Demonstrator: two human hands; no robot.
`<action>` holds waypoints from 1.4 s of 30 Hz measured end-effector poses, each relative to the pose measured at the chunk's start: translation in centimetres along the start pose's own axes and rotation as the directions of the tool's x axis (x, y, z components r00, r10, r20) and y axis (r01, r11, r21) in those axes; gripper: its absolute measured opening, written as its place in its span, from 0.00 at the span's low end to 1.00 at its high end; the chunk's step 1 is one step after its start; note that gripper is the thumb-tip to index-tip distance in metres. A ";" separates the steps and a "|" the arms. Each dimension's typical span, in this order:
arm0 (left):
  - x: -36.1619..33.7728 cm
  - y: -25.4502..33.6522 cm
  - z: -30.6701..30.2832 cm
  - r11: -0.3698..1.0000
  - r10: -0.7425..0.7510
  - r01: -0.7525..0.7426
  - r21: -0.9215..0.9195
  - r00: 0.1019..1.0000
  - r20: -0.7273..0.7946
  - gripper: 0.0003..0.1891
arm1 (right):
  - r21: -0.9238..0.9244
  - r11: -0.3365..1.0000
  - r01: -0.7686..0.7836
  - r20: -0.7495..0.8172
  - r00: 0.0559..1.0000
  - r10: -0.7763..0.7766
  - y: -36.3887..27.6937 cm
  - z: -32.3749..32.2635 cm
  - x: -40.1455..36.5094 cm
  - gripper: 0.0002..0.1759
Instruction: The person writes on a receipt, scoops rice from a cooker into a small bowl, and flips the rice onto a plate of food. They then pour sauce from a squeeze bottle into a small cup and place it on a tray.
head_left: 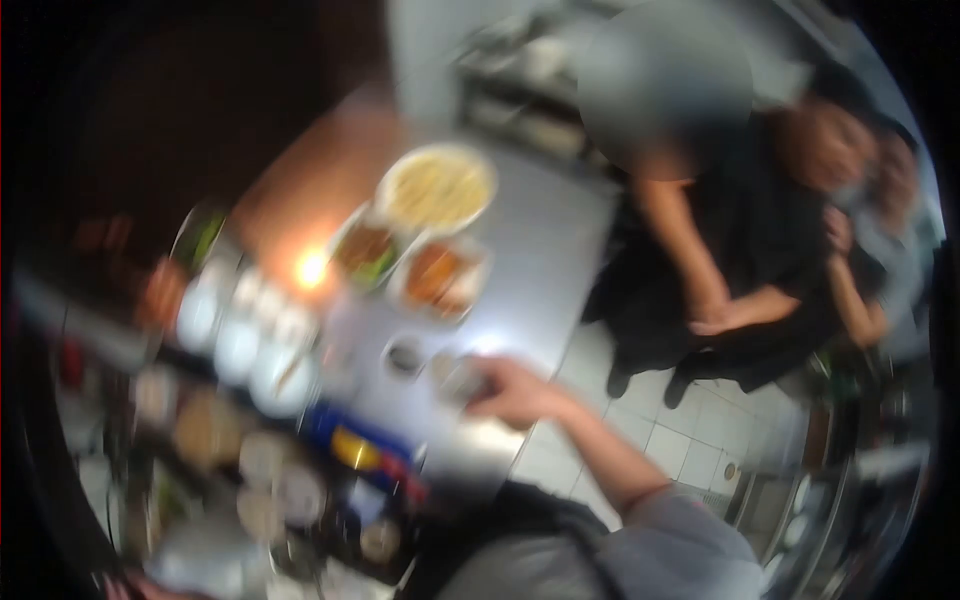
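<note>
At the lower left edge, well apart from the right hand, what looks like the left hand [140,588] is cut off and blurred; I cannot tell whether it is spread or closed. Left of the right hand, beyond the blue and yellow packet [360,447], stand the pale rounded bowls [237,347] in a row. Up and to the left of the right hand, the dish of brown and green food [343,232], the large round bowl of pale yellow food [440,147] and the plate of orange food [400,290] sit close together on the metal counter [545,225]. Nearer lies a small dark-centred round dish [405,357]. Just beside it, the right hand [500,390] pinches a small pale cup [458,381] between bent fingers and thumb, over the counter. Farther right, a co-worker in black [750,220] stands with hands together; another person [895,240] is behind.
</note>
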State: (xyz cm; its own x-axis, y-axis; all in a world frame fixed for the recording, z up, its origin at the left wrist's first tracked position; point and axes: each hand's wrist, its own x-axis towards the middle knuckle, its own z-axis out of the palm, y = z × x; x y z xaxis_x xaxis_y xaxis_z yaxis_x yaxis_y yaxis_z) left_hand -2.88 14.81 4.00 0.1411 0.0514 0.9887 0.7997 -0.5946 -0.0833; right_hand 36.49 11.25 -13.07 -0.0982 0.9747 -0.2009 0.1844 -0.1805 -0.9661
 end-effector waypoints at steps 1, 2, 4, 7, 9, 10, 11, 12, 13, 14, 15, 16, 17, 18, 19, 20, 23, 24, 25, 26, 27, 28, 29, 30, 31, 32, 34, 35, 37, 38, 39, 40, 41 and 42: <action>-0.9 -1.0 -1.4 0.994 -0.017 0.011 0.106 0.999 0.051 0.15 | -0.085 0.993 -0.082 -0.028 0.996 0.079 1.3 -0.6 0.2 0.28; -1.2 -1.8 -2.7 0.979 -0.032 0.011 0.206 0.995 0.099 0.23 | -0.241 0.960 -0.145 -0.066 0.989 0.133 -1.0 -0.9 0.1 0.28; -0.5 -1.1 -1.8 0.973 0.037 -0.034 0.229 0.999 -0.008 0.04 | -0.041 0.994 -0.104 -0.117 0.988 0.099 1.0 -0.9 0.8 0.25; -1.0 -0.8 -1.4 0.975 0.008 0.007 0.224 0.998 -0.063 0.04 | -0.047 0.989 -0.144 -0.115 0.984 0.138 2.1 -0.6 2.1 0.26; -1.2 -1.7 -2.3 0.971 0.065 -0.055 0.231 0.997 -0.035 0.04 | -0.064 0.985 -0.158 -0.096 0.984 0.151 3.4 -0.4 3.0 0.26; -1.1 -1.9 -2.3 0.970 0.100 -0.094 0.224 0.995 -0.019 0.04 | -0.136 0.977 -0.167 -0.092 0.984 0.155 3.9 -0.3 3.6 0.27; -1.0 -2.1 -2.4 0.967 0.136 -0.132 0.216 0.991 -0.003 0.03 | -0.207 0.963 -0.174 -0.087 0.983 0.159 4.3 -0.2 4.0 0.27; -0.9 -2.3 -2.4 0.963 0.171 -0.170 0.208 0.985 0.013 0.04 | -0.205 0.962 -0.181 -0.080 0.982 0.168 4.3 0.0 4.4 0.27; -0.9 -2.2 -2.4 0.972 0.169 -0.165 0.164 0.986 -0.007 0.05 | -0.290 0.927 -0.237 -0.088 0.971 0.221 4.2 0.1 4.8 0.28; -0.9 -2.2 -2.4 0.979 0.167 -0.162 0.122 0.986 -0.029 0.06 | -0.373 0.883 -0.286 -0.101 0.958 0.268 4.2 0.2 5.2 0.28; -1.0 -2.6 -2.8 0.942 0.203 -0.195 0.273 0.979 -0.002 0.09 | -0.372 0.883 -0.285 -0.094 0.958 0.270 4.8 0.4 5.6 0.28; -1.3 -2.8 -2.8 0.931 0.215 -0.206 0.301 0.977 0.003 0.09 | -0.437 0.876 -0.204 -0.098 0.979 0.179 5.7 0.6 5.8 0.28; -1.5 -2.9 -2.8 0.925 0.220 -0.211 0.315 0.976 0.009 0.09 | -0.501 0.856 -0.126 -0.095 0.991 0.090 6.2 0.7 6.0 0.29; -1.7 -3.0 -2.8 0.920 0.230 -0.224 0.322 0.973 0.020 0.09 | -0.503 0.854 -0.131 -0.088 0.991 0.100 6.4 0.7 6.2 0.29; -1.9 -3.0 -2.5 0.916 0.232 -0.228 0.331 0.972 0.029 0.09 | -0.537 0.831 -0.143 -0.084 0.990 0.116 6.4 0.7 6.4 0.29; -1.9 -3.1 -2.4 0.912 0.237 -0.237 0.336 0.971 0.041 0.09 | -0.571 0.807 -0.152 -0.080 0.988 0.130 6.3 1.0 6.5 0.29; -1.9 -3.1 -2.3 0.901 0.246 -0.252 0.353 0.967 0.062 0.10 | -0.593 0.767 -0.245 -0.102 0.968 0.231 5.3 1.4 7.0 0.28; -1.9 -3.1 -2.3 0.896 0.255 -0.262 0.358 0.965 0.068 0.10 | -0.591 0.772 -0.235 -0.098 0.970 0.220 5.5 1.4 7.1 0.28; -1.8 -3.0 -2.4 0.891 0.262 -0.269 0.366 0.962 0.069 0.10 | -0.609 0.766 -0.207 -0.106 0.978 0.180 5.9 1.4 6.9 0.28; -1.8 -2.9 -2.5 0.887 0.270 -0.277 0.370 0.960 0.072 0.10 | -0.627 0.758 -0.179 -0.114 0.984 0.138 5.9 1.3 6.9 0.29; -1.6 -2.9 -2.5 0.882 0.275 -0.281 0.377 0.959 0.072 0.10 | -0.627 0.760 -0.169 -0.114 0.986 0.125 5.7 1.3 7.1 0.29; -1.5 -2.7 -2.6 0.878 0.286 -0.293 0.379 0.955 0.077 0.10 | -0.615 0.758 -0.216 -0.127 0.976 0.176 5.3 1.4 7.1 0.27; -1.4 -2.8 -2.6 0.871 0.296 -0.304 0.385 0.952 0.083 0.10 | -0.604 0.752 -0.265 -0.138 0.964 0.229 5.0 1.4 7.0 0.26; -1.2 -2.8 -2.7 0.863 0.311 -0.322 0.389 0.946 0.091 0.10 | -0.606 0.753 -0.257 -0.135 0.966 0.221 4.9 1.4 6.8 0.26; -1.1 -2.9 -2.7 0.858 0.324 -0.337 0.388 0.941 0.100 0.10 | -0.589 0.761 -0.273 -0.150 0.962 0.230 4.9 1.5 6.7 0.26; -0.9 -2.7 -2.9 0.850 0.336 -0.346 0.397 0.937 0.098 0.11 | -0.572 0.768 -0.288 -0.164 0.958 0.237 4.9 1.5 6.6 0.27; -1.0 -2.0 -2.9 0.919 0.245 -0.260 0.298 0.966 0.089 0.11 | -0.521 0.831 -0.193 -0.151 0.980 0.133 5.3 1.4 6.0 0.26; -1.0 -1.7 -3.0 0.945 0.198 -0.213 0.247 0.977 0.085 0.11 | -0.461 0.881 -0.102 -0.142 0.989 0.040 5.3 1.3 5.8 0.26; -0.7 -2.2 -4.4 0.962 0.120 -0.161 0.219 0.975 0.188 0.10 | -0.333 0.942 -0.041 -0.114 0.993 0.003 4.8 0.4 5.3 0.26; -0.7 -2.1 -4.5 0.978 0.081 -0.114 0.174 0.979 0.188 0.09 | -0.189 0.982 -0.010 -0.098 0.995 -0.009 4.3 0.7 4.8 0.26; -0.7 -2.1 -4.6 0.990 0.041 -0.065 0.128 0.981 0.187 0.07 | -0.089 0.996 0.021 -0.083 0.996 -0.029 2.5 1.4 4.0 0.25; -0.7 -1.2 -3.0 0.993 0.029 -0.044 0.107 0.990 0.139 0.07 | 0.012 0.998 0.054 -0.072 0.996 -0.053 -0.1 1.7 3.4 0.25; -0.8 -0.3 -1.4 0.996 0.016 -0.024 0.085 0.996 0.090 0.07 | 0.049 0.990 0.134 -0.098 0.987 -0.128 -2.3 2.7 2.4 0.25; -0.7 0.0 -1.1 1.000 0.004 -0.005 0.021 0.997 0.071 0.07 | 0.084 0.973 0.215 -0.131 0.970 -0.203 -4.2 3.8 1.2 0.26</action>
State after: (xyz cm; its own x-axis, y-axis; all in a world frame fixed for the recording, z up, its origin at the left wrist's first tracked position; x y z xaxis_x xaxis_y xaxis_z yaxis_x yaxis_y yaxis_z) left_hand -3.58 13.86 3.47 0.1853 0.1064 0.9769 0.8109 -0.5781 -0.0909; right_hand 31.85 12.66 -9.91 -0.0049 0.9997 0.0222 0.0766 0.0225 -0.9968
